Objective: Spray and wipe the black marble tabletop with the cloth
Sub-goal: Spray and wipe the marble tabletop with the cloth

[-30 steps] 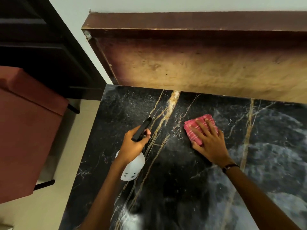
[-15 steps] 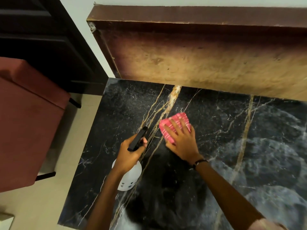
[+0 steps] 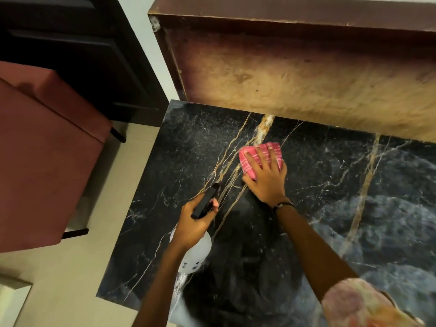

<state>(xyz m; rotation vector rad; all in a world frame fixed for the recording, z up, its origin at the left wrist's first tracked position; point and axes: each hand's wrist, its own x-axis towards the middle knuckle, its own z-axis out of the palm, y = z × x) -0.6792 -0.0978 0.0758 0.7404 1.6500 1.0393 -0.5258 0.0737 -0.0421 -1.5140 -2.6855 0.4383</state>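
The black marble tabletop (image 3: pixel 330 208) with gold and white veins fills the lower right of the head view. My right hand (image 3: pixel 266 178) presses flat, fingers spread, on a folded pink checked cloth (image 3: pixel 250 159) lying near the table's back left part. My left hand (image 3: pixel 193 223) grips a spray bottle (image 3: pixel 197 252) with a white round body and a black head (image 3: pixel 205 204), held just above the table, nozzle pointing away from me.
A brown wooden panel (image 3: pixel 295 67) stands along the table's far edge. A reddish upholstered seat (image 3: pixel 42 149) sits left of the table over a beige floor (image 3: pixel 70 279). Dark cabinetry (image 3: pixel 70 43) is at the back left.
My right hand has slid the cloth leftward across the marble, from the middle toward the gold vein. My left hand keeps holding the bottle in nearly the same spot.
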